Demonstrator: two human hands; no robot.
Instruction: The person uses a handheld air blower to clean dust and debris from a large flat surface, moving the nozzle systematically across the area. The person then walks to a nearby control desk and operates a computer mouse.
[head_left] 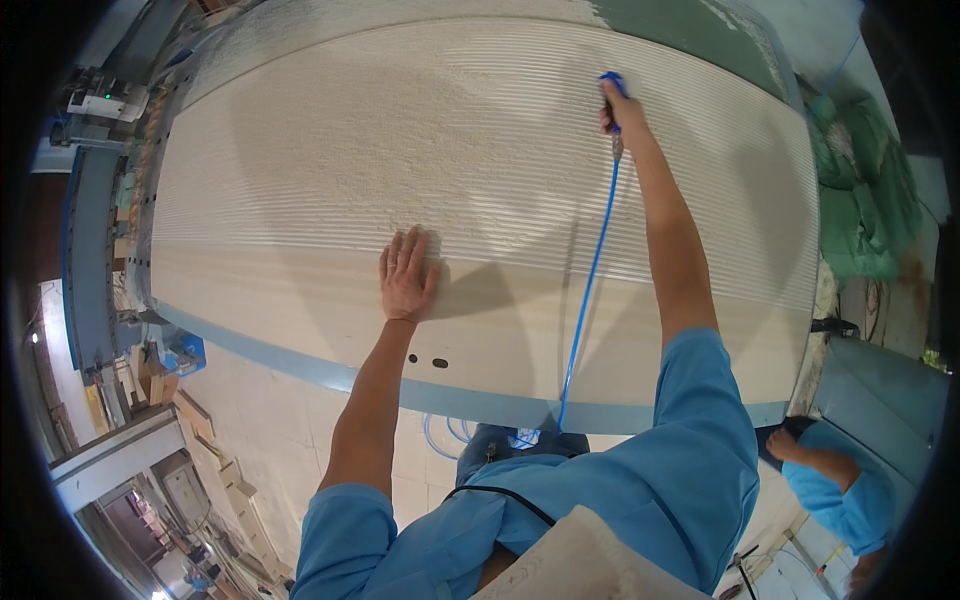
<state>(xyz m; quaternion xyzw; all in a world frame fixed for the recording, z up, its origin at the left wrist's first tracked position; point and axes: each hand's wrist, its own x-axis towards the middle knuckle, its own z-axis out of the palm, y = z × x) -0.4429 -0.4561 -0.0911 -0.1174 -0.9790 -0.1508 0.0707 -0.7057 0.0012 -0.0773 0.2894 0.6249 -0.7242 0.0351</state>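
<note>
A large pale board (300,270) with many fine parallel grooves lies flat before me, its left and middle part strewn with light dust and shavings. My right hand (625,110) reaches over the far right of it, closed around a blue air blow gun (613,78). From the gun's lower end a blue air hose (594,262) runs back to the near edge by my body. My left hand (405,278) rests flat on the board, fingers spread, where the grooves meet the smooth near strip. Two dark holes (440,363) show in that strip close to my left wrist.
The board lies on a machine bed with a blue-grey edge (340,376). Green bags (855,200) stand at the right. A co-worker in a blue shirt (840,490) is at the lower right. Machine parts (100,97) line the left side, with wood pieces (192,412) on the floor below.
</note>
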